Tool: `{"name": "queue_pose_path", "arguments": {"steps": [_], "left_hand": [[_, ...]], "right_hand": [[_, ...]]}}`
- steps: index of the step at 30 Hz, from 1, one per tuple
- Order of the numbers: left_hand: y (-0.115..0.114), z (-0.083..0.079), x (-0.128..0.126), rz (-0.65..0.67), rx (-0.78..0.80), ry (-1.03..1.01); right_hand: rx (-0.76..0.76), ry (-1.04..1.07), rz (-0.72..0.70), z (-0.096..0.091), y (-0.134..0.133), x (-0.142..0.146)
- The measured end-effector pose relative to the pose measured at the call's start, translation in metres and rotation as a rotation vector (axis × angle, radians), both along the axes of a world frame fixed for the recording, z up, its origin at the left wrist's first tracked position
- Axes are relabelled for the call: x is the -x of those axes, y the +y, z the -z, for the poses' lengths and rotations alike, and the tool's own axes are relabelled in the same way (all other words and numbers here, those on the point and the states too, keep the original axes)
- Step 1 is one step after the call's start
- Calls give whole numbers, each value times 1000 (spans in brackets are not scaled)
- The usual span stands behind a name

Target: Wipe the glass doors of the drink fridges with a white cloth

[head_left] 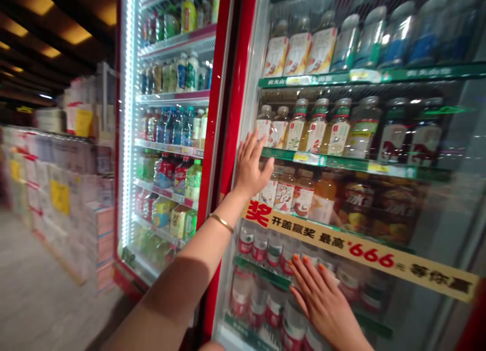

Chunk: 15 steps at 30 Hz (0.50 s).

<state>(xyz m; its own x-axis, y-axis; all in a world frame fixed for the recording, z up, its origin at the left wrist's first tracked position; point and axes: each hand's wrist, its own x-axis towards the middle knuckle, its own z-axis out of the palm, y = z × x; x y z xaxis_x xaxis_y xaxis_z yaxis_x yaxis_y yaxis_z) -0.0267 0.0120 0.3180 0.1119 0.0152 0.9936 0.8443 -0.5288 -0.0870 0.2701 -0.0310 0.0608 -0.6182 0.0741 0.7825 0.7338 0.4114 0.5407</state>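
My left hand (252, 164), fingers spread, is at the glass door (429, 204) of a drinks fridge, close to its red frame (237, 95). A gold bangle (221, 223) circles that wrist. Lower down, my right hand (322, 300) lies flat against the same door, its fingers stretched out and the nails orange. A small whitish patch shows beside those fingers; I cannot make out what it is. Between the hands runs a cream banner (364, 250) with red and black characters. Behind the glass stand rows of bottles (317, 126), partly hidden by my hands.
Left of this door, another lit fridge (174, 143) holds several shelves of bottles. Stacked cartons (56, 174) with yellow signs line the far left, above a grey floor (23, 275). A bit of skin shows at the bottom edge.
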Motion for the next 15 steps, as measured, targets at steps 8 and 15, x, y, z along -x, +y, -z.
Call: {"name": "queue_pose_path", "arguments": {"steps": [8, 15], "left_hand": [[-29, 153, -13, -121, 126, 39], [-16, 231, -5, -258, 87, 98]], "right_hand": [[19, 698, 304, -20, -2, -37], [-85, -28, 17, 33, -12, -43]]}}
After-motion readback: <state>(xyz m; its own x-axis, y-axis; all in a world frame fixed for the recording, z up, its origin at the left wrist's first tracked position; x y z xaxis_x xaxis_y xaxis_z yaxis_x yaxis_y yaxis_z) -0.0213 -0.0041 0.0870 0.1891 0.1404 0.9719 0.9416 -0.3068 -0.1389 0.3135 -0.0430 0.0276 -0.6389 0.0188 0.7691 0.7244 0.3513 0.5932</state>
